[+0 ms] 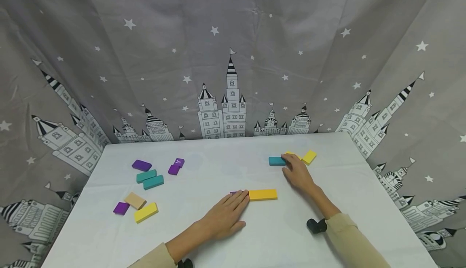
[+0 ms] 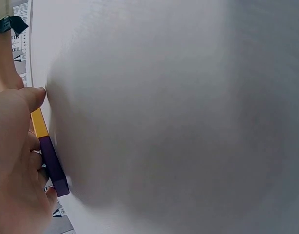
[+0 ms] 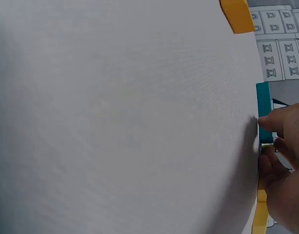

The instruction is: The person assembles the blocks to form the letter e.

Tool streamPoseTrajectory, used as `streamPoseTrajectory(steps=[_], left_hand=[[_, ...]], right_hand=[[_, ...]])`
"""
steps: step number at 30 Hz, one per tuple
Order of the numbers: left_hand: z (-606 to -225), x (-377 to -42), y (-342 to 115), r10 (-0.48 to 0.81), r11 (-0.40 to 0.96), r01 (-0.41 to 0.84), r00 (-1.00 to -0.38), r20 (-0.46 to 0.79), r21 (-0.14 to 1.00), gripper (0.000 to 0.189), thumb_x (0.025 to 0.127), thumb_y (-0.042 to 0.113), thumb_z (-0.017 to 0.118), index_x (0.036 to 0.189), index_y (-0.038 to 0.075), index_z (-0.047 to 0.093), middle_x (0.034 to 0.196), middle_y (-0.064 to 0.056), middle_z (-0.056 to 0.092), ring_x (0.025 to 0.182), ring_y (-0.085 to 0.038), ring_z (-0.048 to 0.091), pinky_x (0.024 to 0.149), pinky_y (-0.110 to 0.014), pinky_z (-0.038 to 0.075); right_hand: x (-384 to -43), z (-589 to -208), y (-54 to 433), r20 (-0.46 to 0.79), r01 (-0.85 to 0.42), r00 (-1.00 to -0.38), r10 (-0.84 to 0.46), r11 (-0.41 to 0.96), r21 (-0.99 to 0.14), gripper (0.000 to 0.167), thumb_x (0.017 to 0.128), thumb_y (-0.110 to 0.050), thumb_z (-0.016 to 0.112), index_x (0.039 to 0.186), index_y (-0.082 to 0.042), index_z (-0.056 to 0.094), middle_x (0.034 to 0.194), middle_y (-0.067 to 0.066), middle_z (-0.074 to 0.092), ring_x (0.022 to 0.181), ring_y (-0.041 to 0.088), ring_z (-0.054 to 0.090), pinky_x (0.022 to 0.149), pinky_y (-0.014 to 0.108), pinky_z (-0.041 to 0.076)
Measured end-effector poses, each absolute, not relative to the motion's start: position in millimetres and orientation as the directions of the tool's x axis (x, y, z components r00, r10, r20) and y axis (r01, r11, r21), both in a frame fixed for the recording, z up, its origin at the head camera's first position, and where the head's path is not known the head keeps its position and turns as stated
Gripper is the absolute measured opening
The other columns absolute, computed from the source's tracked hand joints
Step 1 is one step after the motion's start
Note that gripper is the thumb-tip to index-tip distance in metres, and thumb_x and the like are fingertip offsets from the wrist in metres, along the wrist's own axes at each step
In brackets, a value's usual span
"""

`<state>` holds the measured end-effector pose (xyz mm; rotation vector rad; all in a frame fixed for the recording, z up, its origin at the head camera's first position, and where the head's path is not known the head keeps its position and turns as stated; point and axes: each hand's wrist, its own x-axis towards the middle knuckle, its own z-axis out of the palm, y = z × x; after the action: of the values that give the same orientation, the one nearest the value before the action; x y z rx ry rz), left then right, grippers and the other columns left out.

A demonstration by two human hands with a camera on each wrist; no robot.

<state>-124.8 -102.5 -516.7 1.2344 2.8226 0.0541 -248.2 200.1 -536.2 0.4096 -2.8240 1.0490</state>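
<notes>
My right grip (image 1: pixel 299 176) is pinching a teal block (image 1: pixel 276 161) near the desk's far edge (image 1: pixel 225 141). Flat left grip (image 1: pixel 226 217) should be steadying.

Beige sleeves (image 1: pixel 354 241), black wrist cameras (image 1: pixel 316 226)

Head view looks forward, down across the bench (image 1: pixel 218 167); wrist views sit close, low over it; all three catch the orange block (image 1: pixel 263 195).
</notes>
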Motion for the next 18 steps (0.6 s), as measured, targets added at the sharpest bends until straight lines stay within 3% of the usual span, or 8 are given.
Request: streamPoseTrajectory(steps=[18], left_hand=[[-513.9,-125.4,-102.2,0.742,0.670,0.739,-0.669,-0.033,0.072,0.069,0.104,0.042,0.048,0.154,-0.001,0.029,0.162,-0.017,0.024,0.148,-0.030,0.024,0.116,-0.045,0.026]], right_hand=[[-240.4,-530.2,196.5,0.132,-0.222,-0.975,-0.179,0.748,-0.625,0.042,0.088,-0.009,0.071,0.127,0.005,0.062,0.125,0.022,0.062,0.119,0.037,0.056,0.102,0.051,0.044]])
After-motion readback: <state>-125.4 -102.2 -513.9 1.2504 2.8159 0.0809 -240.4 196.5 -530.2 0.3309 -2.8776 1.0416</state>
